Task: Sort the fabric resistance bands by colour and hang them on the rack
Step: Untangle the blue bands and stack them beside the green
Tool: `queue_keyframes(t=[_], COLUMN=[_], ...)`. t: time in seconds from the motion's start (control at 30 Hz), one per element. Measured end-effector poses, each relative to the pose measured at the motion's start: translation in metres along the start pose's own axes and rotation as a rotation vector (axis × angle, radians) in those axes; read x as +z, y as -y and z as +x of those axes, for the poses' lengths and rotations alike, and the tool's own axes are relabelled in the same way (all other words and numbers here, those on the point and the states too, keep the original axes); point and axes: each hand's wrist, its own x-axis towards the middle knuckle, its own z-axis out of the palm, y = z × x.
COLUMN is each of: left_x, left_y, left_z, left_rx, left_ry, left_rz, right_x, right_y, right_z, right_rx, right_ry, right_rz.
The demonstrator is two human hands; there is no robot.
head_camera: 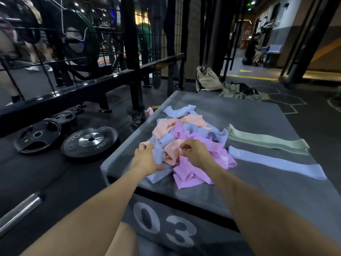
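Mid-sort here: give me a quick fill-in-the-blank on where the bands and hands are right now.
1. The flat stack of bands at the far right is pale ____.
2. The left hand grips a ____ band from the mixed pile.
3. One blue band lies flat, nearer the person than the ____ stack.
4. The box front reads ____.

Missing words: green; blue; green; 03

Dim in here, small ceiling spots [76, 4] glinting up top and a warmer glow down the corridor [262, 58], while the box top [258, 115] catches soft, even light with barely a shadow under the bands [186, 143]. A bright gleam sits on the plate hub [91, 139] and the barbell [20, 211]. Wide lens bows the uprights at the edges; the far left smears into blur.
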Motion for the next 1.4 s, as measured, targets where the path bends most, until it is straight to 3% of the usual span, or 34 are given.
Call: queue_keyframes(t=[0.13,0.53,0.8,1.03,1.27,1.4], left_x=[0.004,-0.084,-0.127,-0.143,-0.148,-0.137], left_y=[0.008,-0.043,-0.090,-0.115,-0.123,-0.135], left_z=[-0.002,0.005,-0.005,-0.024,-0.027,-0.016], left_rx=[-0.096,0.263,0.277,0.301,0.293,0.269], left_ry=[0.010,-0.278,-0.348,-0.269,-0.055,0.008], left_rz=[0.001,-0.458,-0.554,-0.766,-1.129,-1.193], right_x=[0.001,-0.037,-0.071,-0.081,-0.083,-0.100], right_y=[0.000,0.035,0.069,0.071,0.071,0.064], right_z=[0.000,0.005,-0.003,-0.010,-0.014,-0.021], right_rx=[0.013,-0.061,-0.147,-0.105,-0.144,-0.119], right_ry=[0.008,-0.074,-0.092,-0.093,-0.078,-0.062], right_rz=[-0.032,0.102,0.022,0.162,0.008,0.352])
